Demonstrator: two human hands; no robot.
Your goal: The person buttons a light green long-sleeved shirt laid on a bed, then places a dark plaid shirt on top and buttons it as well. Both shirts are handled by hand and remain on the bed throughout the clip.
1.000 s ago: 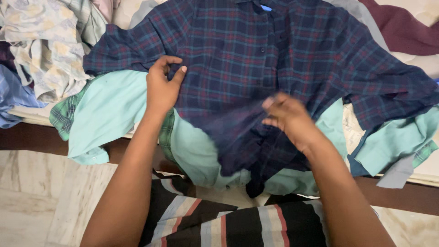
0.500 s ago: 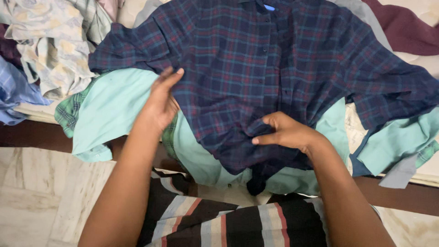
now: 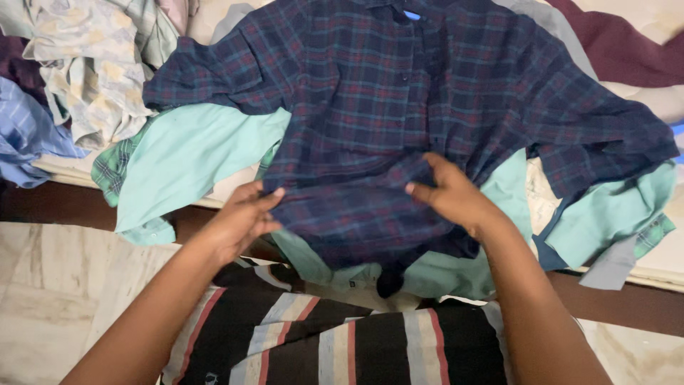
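Dark plaid shirt (image 3: 399,107) spread front-up on bed edge (image 3: 64,171), over mint-green shirt (image 3: 192,153) | left hand (image 3: 239,217) pinches lower hem, right hand (image 3: 449,196) grips hem mid-front | risk: hem overhangs floor; uneven pull may drag the green shirt off or bunch the placket.

**Clothes and floor around the work**

A mint-green cotton shirt (image 3: 189,153) lies spread at the bed's edge, a green checked cloth (image 3: 114,167) peeking from under it. A pale floral-print garment (image 3: 89,68) is heaped at upper left beside a light blue striped shirt (image 3: 25,135). A maroon cloth (image 3: 627,46) lies upper right. Beige marble floor (image 3: 68,285) shows below.
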